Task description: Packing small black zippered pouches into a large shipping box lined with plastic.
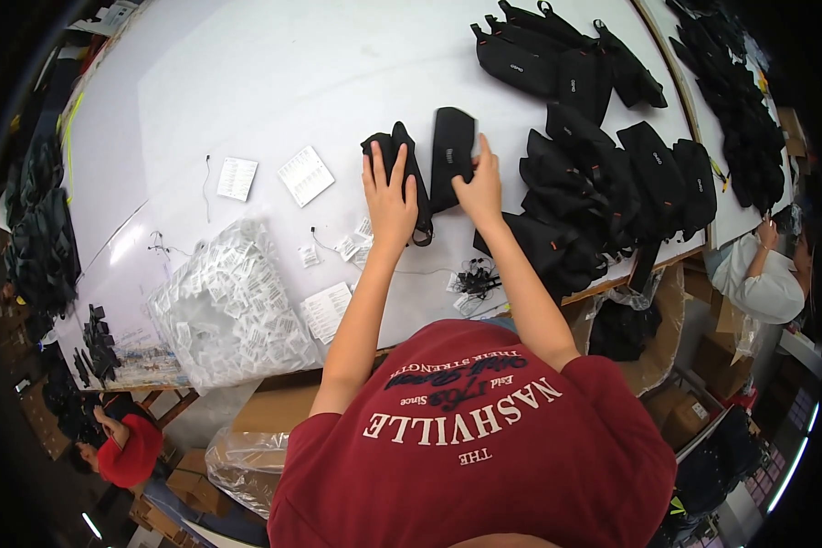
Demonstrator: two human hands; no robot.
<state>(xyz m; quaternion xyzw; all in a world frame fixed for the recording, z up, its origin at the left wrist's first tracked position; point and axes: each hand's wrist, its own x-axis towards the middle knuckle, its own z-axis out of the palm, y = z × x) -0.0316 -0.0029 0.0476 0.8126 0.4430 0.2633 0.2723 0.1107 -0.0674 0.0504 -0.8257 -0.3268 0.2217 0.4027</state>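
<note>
My left hand point(391, 203) lies on a narrow black pouch point(417, 183) on the white table, its fingers stretched and spread over the fabric. A strap loop shows at the pouch's near end. Just to the right, my right hand point(481, 190) grips the right edge of a second black pouch point(451, 151), which has a small light logo. Thumb and fingers close on that edge; the pouch's underside is hidden.
Many black pouches point(603, 187) heap up at the right, more point(557, 64) beyond. Left of my arms are a clear bag of white tags point(228, 310), label sheets point(306, 175) and loose tags. Black cords point(476, 277) lie between my forearms. Other people point(130, 449) sit at both sides.
</note>
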